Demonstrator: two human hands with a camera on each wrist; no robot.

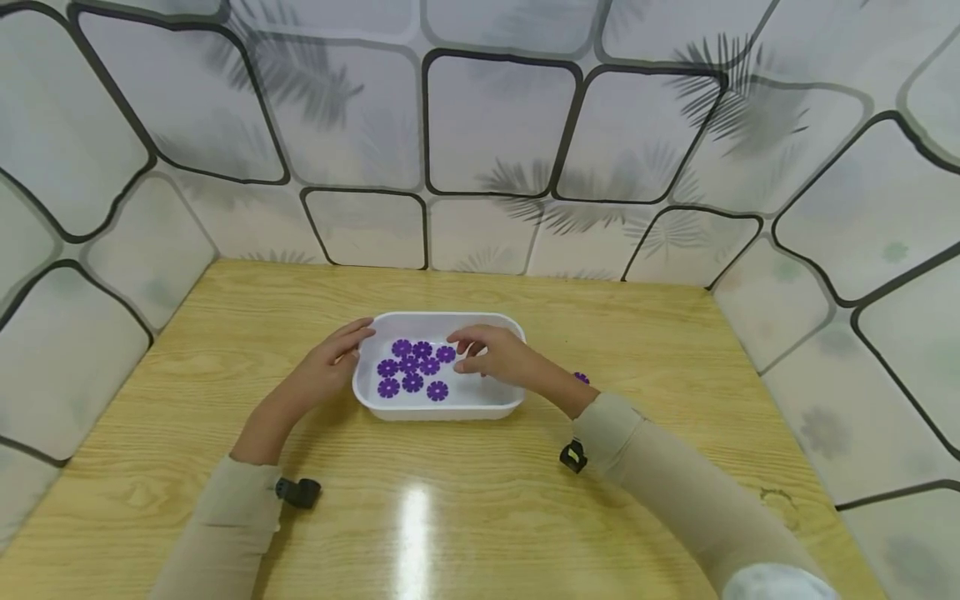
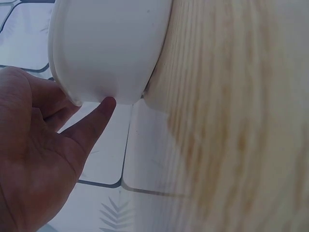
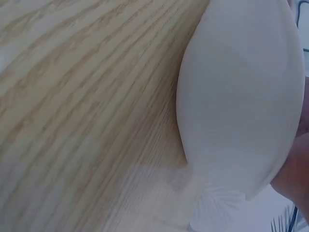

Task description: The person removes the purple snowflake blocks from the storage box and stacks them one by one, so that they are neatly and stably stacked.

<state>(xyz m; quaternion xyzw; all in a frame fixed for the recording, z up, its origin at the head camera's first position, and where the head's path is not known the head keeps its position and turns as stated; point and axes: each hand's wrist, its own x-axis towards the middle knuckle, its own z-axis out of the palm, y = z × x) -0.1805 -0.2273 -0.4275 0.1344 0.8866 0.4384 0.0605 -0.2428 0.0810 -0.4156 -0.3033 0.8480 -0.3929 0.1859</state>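
A white tray (image 1: 442,412) with rounded corners stands on the wooden table. Inside it, mostly toward its left half, lie several purple flower-shaped discs (image 1: 412,382) with notched edges. My left hand (image 1: 330,365) holds the tray's left end; in the left wrist view the thumb (image 2: 110,102) touches the outer wall while the other fingers reach the rim. Over the tray's right half hovers my right hand (image 1: 491,354), fingers bent, thumb and forefinger apart with no disc visible between them. The tray's wall (image 3: 236,101) hides most of this hand in the right wrist view.
Another purple disc (image 1: 581,377) lies on the table right of the tray, partly hidden by the right forearm. The wooden table (image 1: 480,500) ends at patterned walls (image 1: 495,125) at the back and both sides. Small black devices (image 1: 298,492) sit at both cuffs.
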